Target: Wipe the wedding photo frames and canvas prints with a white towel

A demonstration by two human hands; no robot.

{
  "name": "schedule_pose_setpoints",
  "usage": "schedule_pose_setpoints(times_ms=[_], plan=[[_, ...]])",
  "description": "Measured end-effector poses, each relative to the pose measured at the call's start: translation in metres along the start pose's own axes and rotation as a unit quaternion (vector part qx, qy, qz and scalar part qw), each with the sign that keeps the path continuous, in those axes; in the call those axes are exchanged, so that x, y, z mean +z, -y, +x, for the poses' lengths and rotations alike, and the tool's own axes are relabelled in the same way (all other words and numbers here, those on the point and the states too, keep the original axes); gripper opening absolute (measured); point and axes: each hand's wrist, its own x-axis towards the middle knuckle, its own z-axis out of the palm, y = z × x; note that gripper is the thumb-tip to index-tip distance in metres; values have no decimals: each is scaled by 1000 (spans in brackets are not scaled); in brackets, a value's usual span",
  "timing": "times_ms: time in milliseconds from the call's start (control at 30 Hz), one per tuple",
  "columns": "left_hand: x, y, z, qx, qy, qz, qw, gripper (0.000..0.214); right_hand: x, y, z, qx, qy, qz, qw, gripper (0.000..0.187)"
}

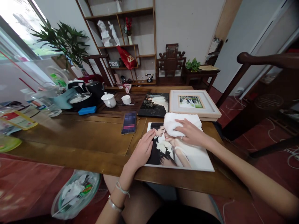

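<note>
A large wedding photo print (195,158) of a couple lies flat on the wooden table (107,137), close to its front edge. Along the print's left side rests my left hand (141,149), its fingers stretched out and the tips on the picture. My right hand (192,132) presses a folded white towel (172,122) onto the upper part of the print, fingers bent over the cloth. The towel hides the print's top edge and part of the pictured faces.
Behind the print lie a dark photo panel (151,109) and a pale wooden picture frame (173,104). Left of them are a phone (129,123), a white teapot (108,100), a cup (126,99) and a blue block (87,110). A lined bin (93,183) stands below.
</note>
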Motion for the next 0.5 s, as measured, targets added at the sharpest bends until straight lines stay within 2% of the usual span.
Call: schedule_pose_setpoints(times_ms=[100, 233, 300, 400, 500], plan=[[0, 1, 0, 1, -7, 1, 1000, 46, 2, 26, -16, -14, 21, 6, 1000, 46], [-1, -1, 0, 4, -7, 2, 1000, 45, -2, 79, -50, -101, 92, 55, 989, 45], [-1, -2, 0, 2, -1, 2, 1000, 46, -5, 93, -61, -131, 116, 79, 981, 44], [-2, -3, 0, -10, 6, 2, 1000, 46, -7, 85, -61, -129, 116, 91, 981, 49], [-1, -2, 0, -7, 3, 4, 1000, 46, -7, 49, -46, -80, 67, 64, 992, 45]])
